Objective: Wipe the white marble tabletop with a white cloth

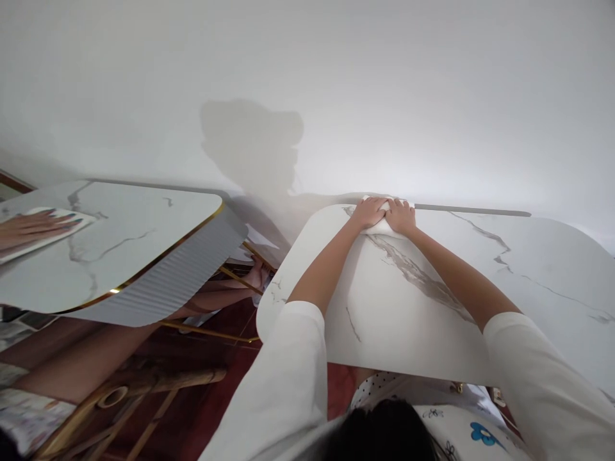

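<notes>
A folded white cloth point(384, 226) lies at the far edge of a white marble-patterned tabletop point(480, 269), close to the wall. Both my arms are stretched out to it. My left hand point(369, 212) is closed over the cloth's left part, its fingers pointing right. On its right part, my right hand point(401, 216) grips with fingers bent over the top. The two hands nearly touch. Their palms, pressed down on the cloth, are hidden.
At the left stands a second marble-patterned table point(134, 237) with a gold edge and ribbed side. Another person's hand point(41, 225) rests flat on a white cloth point(72, 225) there. A wooden chair point(144, 390) stands below, over a dark red floor. A white wall point(384, 96) rises behind.
</notes>
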